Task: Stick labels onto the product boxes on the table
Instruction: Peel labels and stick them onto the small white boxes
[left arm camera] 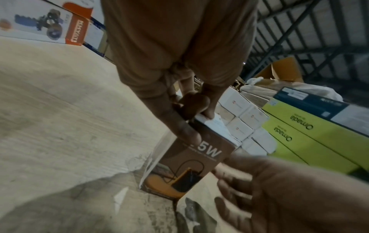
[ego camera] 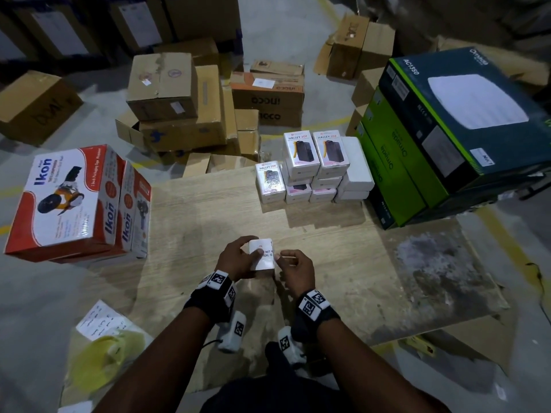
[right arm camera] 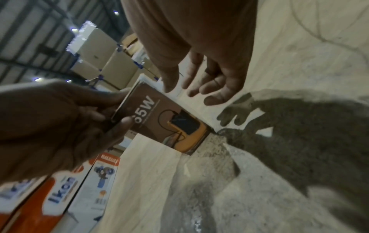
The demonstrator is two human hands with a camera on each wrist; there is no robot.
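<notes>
My left hand (ego camera: 238, 257) grips a small product box (ego camera: 264, 254) by its upper end, thumb on one side and fingers on the other. The box has a white face with printed text and a brown face (left arm camera: 191, 165) marked 65W. Its lower end rests on the wooden table (ego camera: 208, 228). My right hand (ego camera: 293, 265) is just right of the box with relaxed, straight fingers (right arm camera: 211, 85); its thumb tip is at the box's right edge. I see nothing held in it. More white boxes form a stack (ego camera: 316, 168) at the far side of the table.
Two red-and-white Ikon boxes (ego camera: 68, 201) stand on the table's left. Large green and dark Omada boxes (ego camera: 432, 138) are stacked at the right. A white printed sheet (ego camera: 101, 320) lies over yellow paper (ego camera: 104, 359) at the near left. Cardboard cartons (ego camera: 179, 99) crowd the floor beyond.
</notes>
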